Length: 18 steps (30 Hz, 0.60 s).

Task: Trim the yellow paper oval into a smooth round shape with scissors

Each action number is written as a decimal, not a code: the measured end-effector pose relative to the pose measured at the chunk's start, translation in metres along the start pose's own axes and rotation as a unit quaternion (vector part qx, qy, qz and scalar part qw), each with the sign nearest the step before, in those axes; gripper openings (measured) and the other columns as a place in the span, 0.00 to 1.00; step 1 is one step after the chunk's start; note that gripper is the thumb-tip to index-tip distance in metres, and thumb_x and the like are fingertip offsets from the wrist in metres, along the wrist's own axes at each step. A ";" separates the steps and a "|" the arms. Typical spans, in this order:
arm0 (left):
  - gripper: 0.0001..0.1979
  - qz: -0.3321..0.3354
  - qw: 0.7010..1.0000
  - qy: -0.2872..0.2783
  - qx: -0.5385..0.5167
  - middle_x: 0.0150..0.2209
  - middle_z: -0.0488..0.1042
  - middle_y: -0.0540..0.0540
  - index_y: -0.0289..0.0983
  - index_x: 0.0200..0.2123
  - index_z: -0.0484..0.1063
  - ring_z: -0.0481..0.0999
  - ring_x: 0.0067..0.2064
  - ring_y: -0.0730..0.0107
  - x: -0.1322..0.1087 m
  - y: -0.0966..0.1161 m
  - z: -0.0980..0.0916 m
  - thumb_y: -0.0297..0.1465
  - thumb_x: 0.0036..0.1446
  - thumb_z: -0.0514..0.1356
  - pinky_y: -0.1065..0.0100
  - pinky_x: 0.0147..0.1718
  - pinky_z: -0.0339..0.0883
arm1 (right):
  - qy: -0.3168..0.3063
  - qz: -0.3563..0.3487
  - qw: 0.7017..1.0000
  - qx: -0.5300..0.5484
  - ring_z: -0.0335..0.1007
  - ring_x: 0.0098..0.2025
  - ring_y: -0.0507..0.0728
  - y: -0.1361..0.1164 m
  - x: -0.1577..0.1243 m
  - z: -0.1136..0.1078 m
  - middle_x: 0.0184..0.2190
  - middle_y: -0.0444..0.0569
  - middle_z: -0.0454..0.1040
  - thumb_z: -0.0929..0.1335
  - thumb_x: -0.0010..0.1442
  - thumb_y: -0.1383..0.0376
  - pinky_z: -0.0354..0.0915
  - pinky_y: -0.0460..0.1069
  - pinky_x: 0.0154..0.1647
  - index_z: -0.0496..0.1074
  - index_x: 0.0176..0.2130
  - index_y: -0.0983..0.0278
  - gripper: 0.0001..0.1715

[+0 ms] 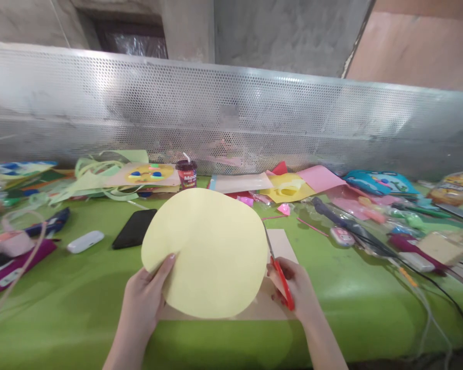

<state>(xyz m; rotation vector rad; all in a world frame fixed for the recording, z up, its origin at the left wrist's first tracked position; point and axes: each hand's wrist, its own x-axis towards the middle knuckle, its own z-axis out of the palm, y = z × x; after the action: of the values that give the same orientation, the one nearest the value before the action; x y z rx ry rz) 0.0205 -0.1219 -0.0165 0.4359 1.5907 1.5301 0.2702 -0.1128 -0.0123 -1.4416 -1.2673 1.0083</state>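
Note:
A large, nearly round piece of pale yellow paper (208,252) is held up over the table. My left hand (148,288) pinches its lower left edge, thumb on the front and fingers behind. In my right hand (293,288) are red-handled scissors (282,282), their blades pointing up along the paper's right edge; part of the blades is hidden. A beige sheet (283,246) lies on the table beneath, mostly covered by the yellow paper.
A black phone (134,229) and a white earphone case (85,241) lie to the left. Behind stand a drink cup (187,174), paper strips (92,177) and coloured sheets (320,177). Cables (424,293) and bagged clay fill the right of the green table (343,308).

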 end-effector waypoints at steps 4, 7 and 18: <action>0.12 -0.025 0.999 -0.007 0.019 0.31 0.74 0.38 0.30 0.29 0.73 0.75 0.33 0.56 0.001 0.000 -0.002 0.34 0.44 0.65 0.55 0.33 0.72 | -0.014 0.006 1.000 -0.003 0.54 0.11 0.47 -0.003 -0.001 -0.002 0.13 0.40 0.61 0.66 0.46 0.47 0.56 0.43 0.09 0.66 0.23 0.65 0.23; 0.11 -0.033 0.999 -0.004 0.030 0.29 0.74 0.39 0.30 0.28 0.73 0.74 0.32 0.56 0.001 0.000 -0.002 0.34 0.44 0.65 0.55 0.31 0.72 | -0.031 -0.002 0.999 0.009 0.54 0.11 0.47 -0.004 -0.002 -0.002 0.12 0.39 0.59 0.66 0.46 0.47 0.55 0.43 0.09 0.65 0.23 0.64 0.22; 0.11 -0.033 0.999 -0.009 0.034 0.28 0.74 0.39 0.30 0.25 0.73 0.74 0.29 0.57 -0.003 0.004 0.000 0.33 0.43 0.65 0.56 0.28 0.72 | -0.034 -0.015 0.999 0.017 0.52 0.11 0.47 -0.003 -0.002 0.001 0.13 0.40 0.59 0.66 0.44 0.44 0.53 0.43 0.09 0.65 0.22 0.64 0.26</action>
<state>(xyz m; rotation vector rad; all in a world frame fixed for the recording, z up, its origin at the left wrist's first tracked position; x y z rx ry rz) 0.0206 -0.1231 -0.0120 0.4282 1.6306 1.4222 0.2680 -0.1147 -0.0098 -1.3672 -1.3110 1.0625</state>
